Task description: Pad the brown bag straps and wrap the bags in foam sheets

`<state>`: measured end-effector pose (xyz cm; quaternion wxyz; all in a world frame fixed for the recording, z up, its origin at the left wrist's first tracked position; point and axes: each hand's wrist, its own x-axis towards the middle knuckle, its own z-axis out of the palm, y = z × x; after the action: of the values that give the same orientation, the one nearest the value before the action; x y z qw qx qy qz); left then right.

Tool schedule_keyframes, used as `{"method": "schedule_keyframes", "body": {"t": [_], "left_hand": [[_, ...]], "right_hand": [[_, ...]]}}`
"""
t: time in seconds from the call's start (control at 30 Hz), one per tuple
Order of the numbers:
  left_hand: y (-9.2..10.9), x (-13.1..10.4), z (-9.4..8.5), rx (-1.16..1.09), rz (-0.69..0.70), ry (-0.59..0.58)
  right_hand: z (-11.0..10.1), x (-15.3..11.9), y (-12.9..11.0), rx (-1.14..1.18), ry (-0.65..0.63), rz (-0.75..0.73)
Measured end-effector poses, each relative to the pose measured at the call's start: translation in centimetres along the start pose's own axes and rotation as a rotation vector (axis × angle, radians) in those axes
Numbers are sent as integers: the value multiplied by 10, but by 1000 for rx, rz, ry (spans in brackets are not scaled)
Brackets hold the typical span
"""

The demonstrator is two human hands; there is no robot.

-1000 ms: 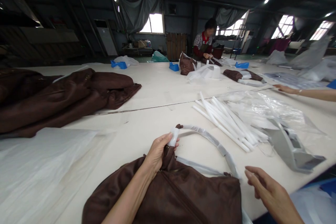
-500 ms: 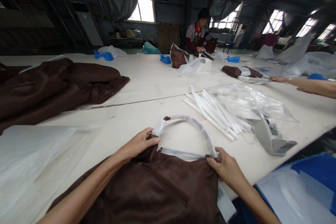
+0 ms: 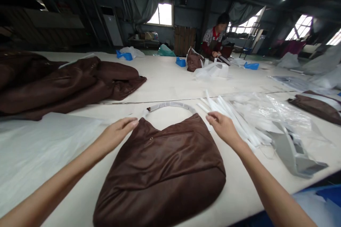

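A dark brown bag (image 3: 165, 163) lies flat on the white table (image 3: 170, 88), with a small zip pull near its top left. Its handle (image 3: 173, 105), wrapped in pale film, arches away from me. Beside the bag's upper left corner is my left hand (image 3: 119, 129), its fingers close together, the thumb by the forefinger, and no object visible in them. My right hand (image 3: 222, 126) hovers just off the upper right corner with bent fingers; whether anything is between them is hidden.
White foam sticks (image 3: 237, 120), crumpled clear plastic and a grey tape dispenser (image 3: 295, 149) lie right. Brown bags (image 3: 66, 85) are piled left above plastic sheets (image 3: 53, 149). A person (image 3: 214, 39) works across the table. Another brown bag (image 3: 319, 104) lies far right.
The bag has been laid down flatter on the table, and my hands have come off its top corners. A co-worker's arm at the right has left view, and the bag there is nearer.
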<state>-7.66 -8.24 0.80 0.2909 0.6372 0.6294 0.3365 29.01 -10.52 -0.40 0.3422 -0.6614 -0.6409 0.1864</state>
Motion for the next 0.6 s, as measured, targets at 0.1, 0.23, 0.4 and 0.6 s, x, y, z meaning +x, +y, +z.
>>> {"method": "schedule_keyframes", "body": {"t": [0.1, 0.23, 0.4, 0.6], "left_hand": [[-5, -43, 21, 157, 171, -127], [5, -103, 61, 464, 725, -99], [0, -133, 126, 711, 1233, 123], [-28, -127, 131, 532, 1101, -16]], "right_hand": [[8, -49, 22, 47, -75, 49], [13, -110, 50, 166, -26, 270], [25, -150, 59, 433, -122, 496], [23, -144, 29, 965, -169, 441]]}}
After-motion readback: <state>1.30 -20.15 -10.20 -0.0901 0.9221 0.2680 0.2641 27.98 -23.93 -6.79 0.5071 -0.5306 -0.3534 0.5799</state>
